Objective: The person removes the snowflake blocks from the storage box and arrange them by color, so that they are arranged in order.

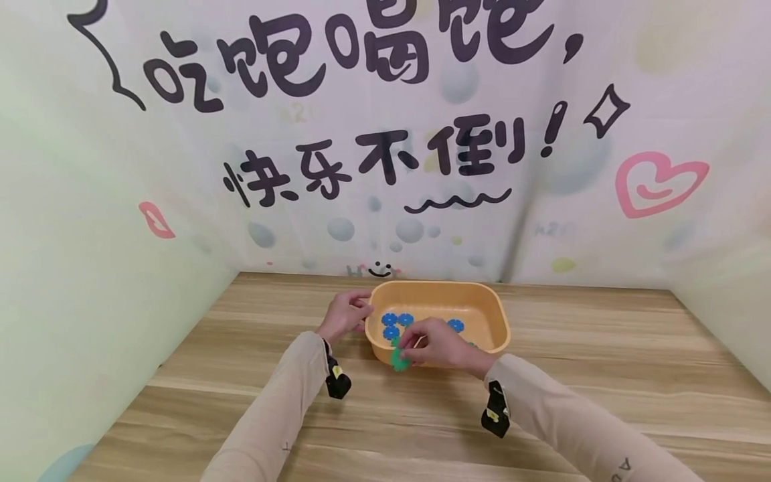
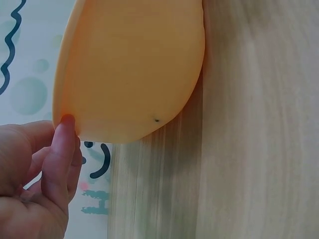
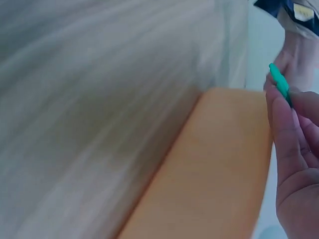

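- Orange plastic basin (image 1: 482, 314) sits at the centre of the head view on a pale wooden table (image 1: 602, 375), its long axis running left to right across the frame.
- Green gear-shaped piece (image 1: 397, 360) is pinched between the fingertips of the right hand (image 1: 442, 347), just in front of the basin's near wall, toward its lower left corner; the piece lies outside the basin, with the rim just above it in the frame.
- In the right wrist view the green piece (image 3: 280, 82) shows edge-on as a thin flat disc at the upper right, gripped between curled fingers (image 3: 284, 129) and close beside the basin wall (image 3: 214, 169).
- The left hand (image 1: 346, 313) rests at the basin's left end; the left wrist view shows one fingertip (image 2: 64, 144) touching the rim (image 2: 67, 109), the other fingers loosely curled and holding nothing.
- Several blue pieces (image 1: 391, 321) of the same toothed shape lie flat on the basin floor, left of centre, nearer the left hand than the right.
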`<state>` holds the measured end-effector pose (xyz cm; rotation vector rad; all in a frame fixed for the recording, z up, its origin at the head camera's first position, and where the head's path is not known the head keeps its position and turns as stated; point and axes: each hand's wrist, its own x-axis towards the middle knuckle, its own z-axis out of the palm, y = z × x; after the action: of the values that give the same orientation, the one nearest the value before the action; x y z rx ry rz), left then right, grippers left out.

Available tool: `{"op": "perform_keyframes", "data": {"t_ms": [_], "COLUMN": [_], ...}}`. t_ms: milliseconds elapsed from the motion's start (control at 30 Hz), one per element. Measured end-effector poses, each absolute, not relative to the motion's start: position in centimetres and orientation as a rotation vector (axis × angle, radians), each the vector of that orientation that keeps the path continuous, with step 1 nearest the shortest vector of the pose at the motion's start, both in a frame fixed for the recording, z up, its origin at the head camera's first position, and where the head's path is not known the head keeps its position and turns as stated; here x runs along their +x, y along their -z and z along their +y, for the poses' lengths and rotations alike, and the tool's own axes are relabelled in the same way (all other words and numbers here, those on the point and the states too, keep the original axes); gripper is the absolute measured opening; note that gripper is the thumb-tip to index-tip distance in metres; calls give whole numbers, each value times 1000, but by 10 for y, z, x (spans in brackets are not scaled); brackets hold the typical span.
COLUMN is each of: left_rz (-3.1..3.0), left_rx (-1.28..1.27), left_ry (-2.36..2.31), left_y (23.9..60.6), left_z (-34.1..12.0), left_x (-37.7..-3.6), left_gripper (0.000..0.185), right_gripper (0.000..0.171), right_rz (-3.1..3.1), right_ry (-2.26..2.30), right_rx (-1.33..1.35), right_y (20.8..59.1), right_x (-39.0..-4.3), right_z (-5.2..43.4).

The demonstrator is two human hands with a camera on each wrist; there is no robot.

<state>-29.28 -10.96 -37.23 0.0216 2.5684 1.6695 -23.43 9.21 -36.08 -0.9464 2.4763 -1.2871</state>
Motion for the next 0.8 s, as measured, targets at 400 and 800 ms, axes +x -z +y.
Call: {"op": "perform_keyframes", "data": {"t_ms": [400, 800], "left_rz": [2559, 2536], "left_rx": [3, -18], "left_ry": [-1664, -1691], "left_y": [372, 372], "left_z": [-110, -109], "left_x": [-294, -291], "left_gripper": [37, 37], "right_gripper": [4, 3], "right_rz": [2486, 2465], "right_ry": [1263, 1284], "right_rx": [-979, -903], "right_y": [380, 400], "right_x": [-220, -212], "right_z": [78, 70]}}
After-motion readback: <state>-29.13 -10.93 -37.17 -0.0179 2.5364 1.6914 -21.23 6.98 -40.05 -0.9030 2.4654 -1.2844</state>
